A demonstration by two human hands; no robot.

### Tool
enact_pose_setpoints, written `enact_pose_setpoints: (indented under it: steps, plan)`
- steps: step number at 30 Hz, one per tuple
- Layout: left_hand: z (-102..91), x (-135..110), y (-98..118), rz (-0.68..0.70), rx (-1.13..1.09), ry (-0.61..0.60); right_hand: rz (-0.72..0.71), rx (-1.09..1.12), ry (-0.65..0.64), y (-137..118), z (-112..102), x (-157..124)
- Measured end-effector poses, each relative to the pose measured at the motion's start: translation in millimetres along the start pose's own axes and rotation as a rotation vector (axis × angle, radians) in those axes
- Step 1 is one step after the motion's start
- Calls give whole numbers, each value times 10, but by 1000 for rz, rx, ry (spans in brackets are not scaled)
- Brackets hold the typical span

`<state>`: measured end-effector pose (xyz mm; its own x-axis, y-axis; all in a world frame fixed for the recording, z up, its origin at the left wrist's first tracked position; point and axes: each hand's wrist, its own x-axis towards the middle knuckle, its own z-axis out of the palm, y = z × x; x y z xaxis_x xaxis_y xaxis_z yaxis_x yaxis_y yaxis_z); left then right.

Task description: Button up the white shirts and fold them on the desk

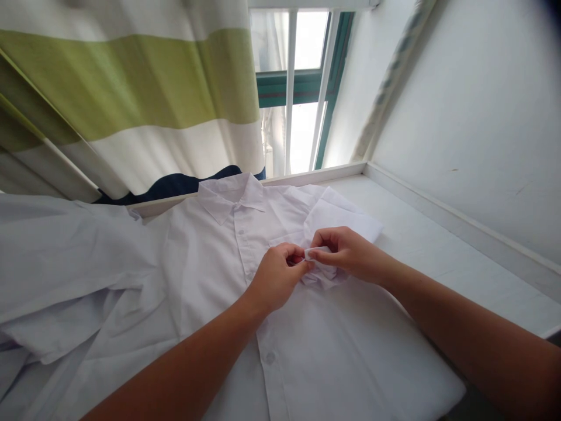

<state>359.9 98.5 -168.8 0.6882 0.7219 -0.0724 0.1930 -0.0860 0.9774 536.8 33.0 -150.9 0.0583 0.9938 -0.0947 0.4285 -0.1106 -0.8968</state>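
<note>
A white button-up shirt (210, 251) lies face up with its collar at the far side and its button front running toward me. One sleeve is folded across the chest, and its cuff (326, 266) is bunched between my two hands. My left hand (280, 272) pinches the cuff's edge with thumb and fingers. From the other side my right hand (344, 251) grips the same cuff, its thumb lying over the cloth. The fingertips of both hands nearly meet. Whether a button sits between them is hidden.
More white cloth (65, 257) lies at the left. The white surface (429, 234) has a raised ledge along the wall (482, 105). Behind the shirt hang a green-and-white striped curtain (131, 82) and a barred window (302, 88).
</note>
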Motion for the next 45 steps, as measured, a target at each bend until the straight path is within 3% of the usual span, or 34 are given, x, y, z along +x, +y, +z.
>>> enact_pose_setpoints:
  steps: [7, 17, 25, 34, 45]
  plan:
    - [-51, 35, -25, -5, -183, -99, -43, 45, 45, 13, -25, 18]
    - [-45, 32, 5, -54, -257, -28, -72, -24, 119, 21, -8, 9]
    - [-55, 60, -36, -11, -195, -13, -90, -182, 191, -15, 8, -8]
    - [-59, 49, -25, -20, -155, 29, -53, -145, 149, -2, -16, -2]
    - [-88, 58, -72, 38, -55, -3, -3, -59, 71, 6, -30, -21]
